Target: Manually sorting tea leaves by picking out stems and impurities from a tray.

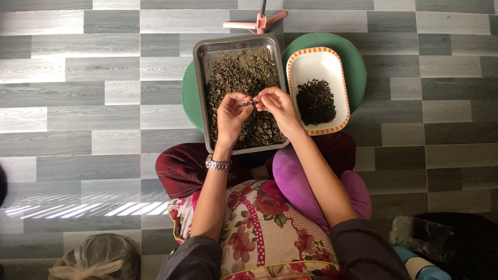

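Sorting dried leaves is what we are doing here, sitting on the grey plank floor (67, 103) with a floral pillow (259, 233) in our lap. Starting at the left, a bag of pale netting (98, 256) is lying by our knee, well apart from the work. Our left hand (232, 115), with a metal watch (218, 165) on its wrist, is hovering over the steel tray (199, 93), its fingers pinched almost shut on one end of a small dark leaf piece (249, 103). Our right hand (278, 106) is pinching the other end, so both are closing on the same bit just above the heap of olive-green leaves (244, 72).

That heap is covering nearly the whole tray, so we are judging most of the picking as left to do. To the right, touching the tray, the white dish with an orange rim (317, 52) is holding only a small dark pile (315, 101). Both are resting on a round green stand (355, 65). A pink tripod foot (257, 23) is standing beyond the tray; nothing is blocking our hands.
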